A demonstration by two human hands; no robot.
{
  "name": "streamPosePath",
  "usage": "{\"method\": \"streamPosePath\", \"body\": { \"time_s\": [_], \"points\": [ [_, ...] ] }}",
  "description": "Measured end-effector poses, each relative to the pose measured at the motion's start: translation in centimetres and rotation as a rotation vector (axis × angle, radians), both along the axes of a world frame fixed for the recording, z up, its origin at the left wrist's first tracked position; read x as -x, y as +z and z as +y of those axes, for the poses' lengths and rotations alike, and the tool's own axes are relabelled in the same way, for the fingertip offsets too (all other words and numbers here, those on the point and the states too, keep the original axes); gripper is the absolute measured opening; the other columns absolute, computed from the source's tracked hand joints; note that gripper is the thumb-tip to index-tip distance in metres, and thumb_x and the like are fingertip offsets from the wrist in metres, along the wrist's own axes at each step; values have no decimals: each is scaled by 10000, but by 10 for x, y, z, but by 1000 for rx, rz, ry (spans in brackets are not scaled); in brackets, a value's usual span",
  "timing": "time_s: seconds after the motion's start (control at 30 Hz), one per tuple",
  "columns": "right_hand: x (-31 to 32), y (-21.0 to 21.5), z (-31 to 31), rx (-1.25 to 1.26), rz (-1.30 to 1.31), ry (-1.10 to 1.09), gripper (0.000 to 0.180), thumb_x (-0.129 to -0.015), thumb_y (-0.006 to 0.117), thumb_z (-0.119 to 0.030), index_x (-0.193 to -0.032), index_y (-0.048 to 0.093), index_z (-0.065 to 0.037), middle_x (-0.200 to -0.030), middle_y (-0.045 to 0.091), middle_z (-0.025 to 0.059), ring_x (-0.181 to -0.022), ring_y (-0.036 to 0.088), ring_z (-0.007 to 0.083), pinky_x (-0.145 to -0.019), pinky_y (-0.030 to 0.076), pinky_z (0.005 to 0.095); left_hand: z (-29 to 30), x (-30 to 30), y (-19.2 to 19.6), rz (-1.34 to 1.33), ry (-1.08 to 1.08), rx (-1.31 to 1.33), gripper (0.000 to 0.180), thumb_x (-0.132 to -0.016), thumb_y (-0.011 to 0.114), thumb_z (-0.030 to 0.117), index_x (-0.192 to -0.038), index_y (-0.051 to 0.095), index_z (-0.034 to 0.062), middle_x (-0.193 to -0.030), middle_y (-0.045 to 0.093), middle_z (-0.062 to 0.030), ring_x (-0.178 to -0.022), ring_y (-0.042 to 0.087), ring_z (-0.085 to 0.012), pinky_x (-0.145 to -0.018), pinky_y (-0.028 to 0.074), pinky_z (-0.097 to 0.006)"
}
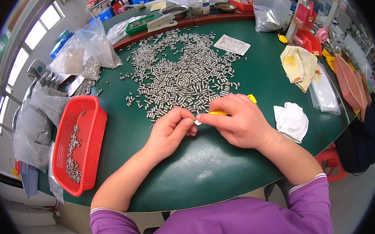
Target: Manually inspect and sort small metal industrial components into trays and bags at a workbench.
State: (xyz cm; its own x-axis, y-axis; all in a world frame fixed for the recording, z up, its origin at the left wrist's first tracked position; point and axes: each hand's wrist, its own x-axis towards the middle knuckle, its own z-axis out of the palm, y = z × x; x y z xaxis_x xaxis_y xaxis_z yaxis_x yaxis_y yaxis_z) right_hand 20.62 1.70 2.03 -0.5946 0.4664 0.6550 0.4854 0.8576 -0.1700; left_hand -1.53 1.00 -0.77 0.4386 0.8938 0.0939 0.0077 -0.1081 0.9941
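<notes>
My left hand (174, 128) is closed in a pinch over the near edge of a large spread of small silvery metal cylinders (181, 81). What its fingertips hold is mostly hidden. A tiny white piece (197, 122) shows between the two hands. Around a slim yellow tool (251, 99) my right hand (241, 121) is closed; the tool's working end is not visible. The right index finger points at the left fingertips, nearly touching them. Both hands are low over the green tabletop (191, 172).
Left stands a red plastic basket (97, 135) with some cylinders inside, beside filled clear bags (33, 130). A printed paper slip (232, 44) lies behind the spread. To the right are a white cloth (291, 121) and a cream cloth (299, 67). A stapler (161, 23) sits at the back.
</notes>
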Motion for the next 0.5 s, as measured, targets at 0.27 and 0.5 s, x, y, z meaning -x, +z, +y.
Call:
{"method": "streamPosePath", "body": {
  "time_s": [0.27,0.5],
  "points": [
    [-2,-1,2,-103,7,-3,356,-721,625,-63,-1055,661,-182,-933,582,30,-806,573,221,-684,438,344,3,1,5,-95,-125,219,270,-1000,388,277,-878,482,56,-689,486,-30,-614,469,-124,-582,417,-250],
    [-2,-1,8,8,122,-74,430,-695,685,-128,-1115,617,-189,-887,555,40,-767,570,220,-641,464,335,4,0,7,-276,-229,290,334,-1005,347,332,-805,445,84,-645,457,-17,-589,425,-117,-544,364,-239]
  ]
}}
